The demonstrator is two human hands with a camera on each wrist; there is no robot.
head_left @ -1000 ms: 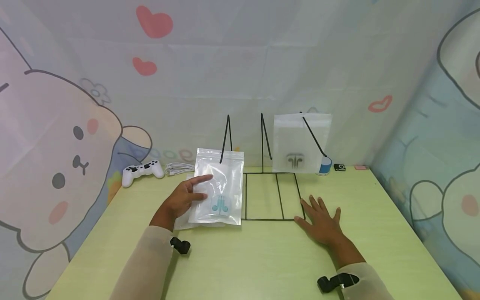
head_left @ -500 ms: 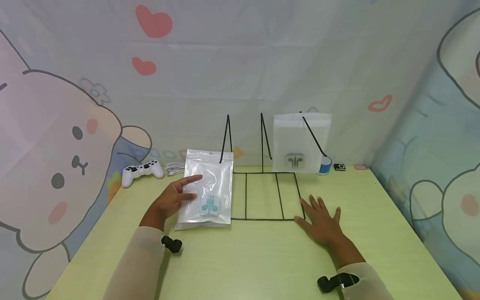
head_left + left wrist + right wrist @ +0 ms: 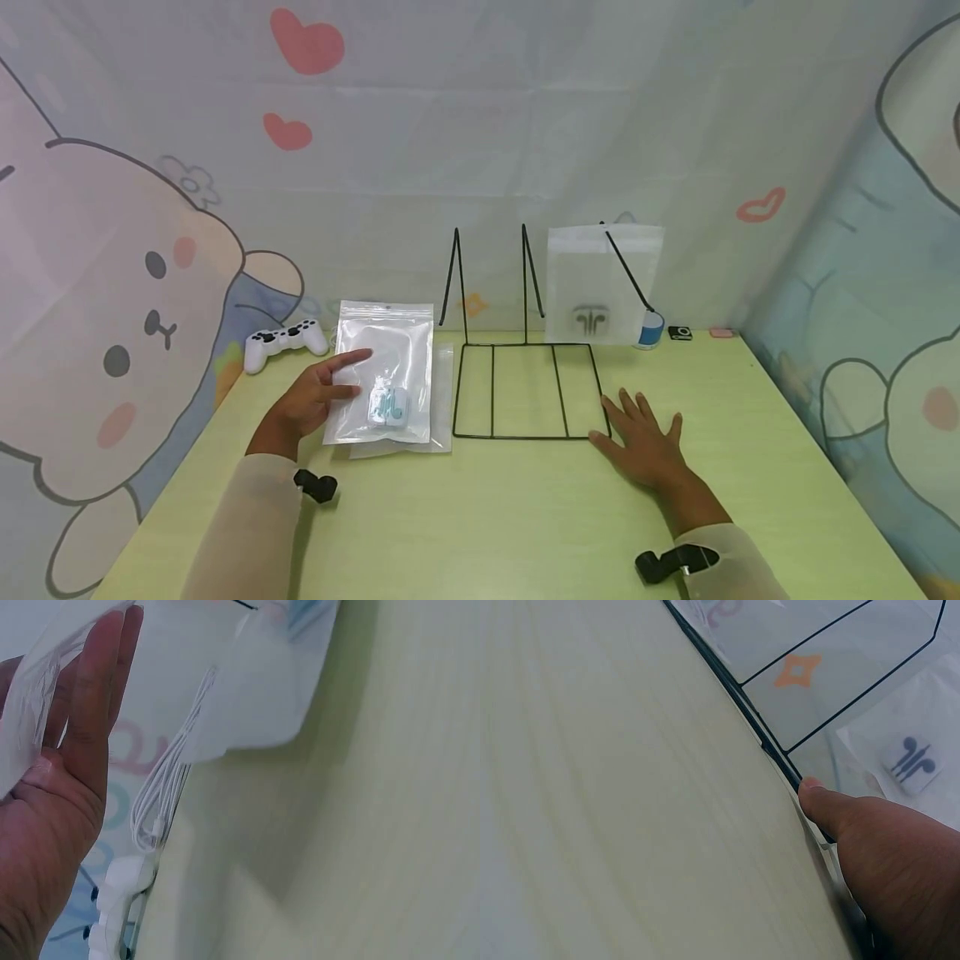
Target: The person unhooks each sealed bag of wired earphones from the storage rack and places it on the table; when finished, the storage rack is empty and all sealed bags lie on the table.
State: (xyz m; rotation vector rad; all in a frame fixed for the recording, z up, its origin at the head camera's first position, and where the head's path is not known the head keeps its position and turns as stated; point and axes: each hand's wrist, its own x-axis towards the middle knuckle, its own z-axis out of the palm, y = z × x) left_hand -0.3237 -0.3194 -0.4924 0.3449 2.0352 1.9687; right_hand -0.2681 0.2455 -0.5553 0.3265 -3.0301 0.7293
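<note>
Head view: clear pouch [image 3: 386, 333] held left of the wire rack [image 3: 528, 437]

Your left hand [image 3: 303, 400] has thumb and fingers clamped on the side of the pouch; a second pouch [image 3: 442, 400] shows partly behind it, just beside the rack's left side. Your right hand [image 3: 641, 446] has its fingers apart, thumb against the rack's near right corner. I'd pinch lightly to avoid creasing, and support the pouch's lower end, where the rounded earphone packet [image 3: 387, 407] probably makes it heavier. The film looks thin, glossy and floppy; the frosted pouch [image 3: 581, 267] on the rack's right hook looks matte. The rack is slim dark rod.
</note>
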